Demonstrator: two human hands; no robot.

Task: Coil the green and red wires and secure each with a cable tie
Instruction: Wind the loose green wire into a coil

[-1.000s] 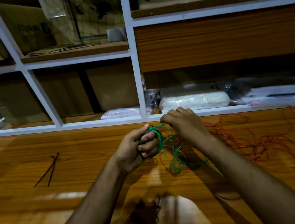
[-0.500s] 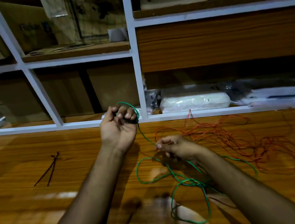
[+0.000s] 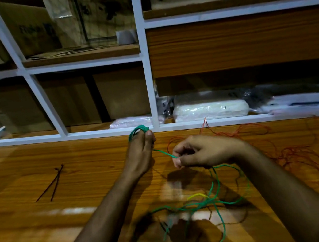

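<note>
My left hand [image 3: 140, 154] is raised near the table's back edge, and loops of the green wire [image 3: 217, 199] are wound over its fingertips. A taut stretch of that wire runs down to my right hand [image 3: 204, 151], which pinches it between thumb and finger. The rest of the green wire lies in loose tangles on the wooden table [image 3: 48, 233] below my right forearm. The red wire [image 3: 297, 154] sprawls uncoiled on the table to the right. Two dark cable ties [image 3: 51, 184] lie crossed at the left.
A white-framed shelf unit [image 3: 148, 82] rises behind the table, holding cardboard boxes and plastic-wrapped packages [image 3: 211, 110]. The red wire reaches up against the shelf's lower rail.
My left hand has moved right and lower with the green loops on its fingers. My right hand has risen and shifted right along the wire, leaving more loose green wire near the front.
</note>
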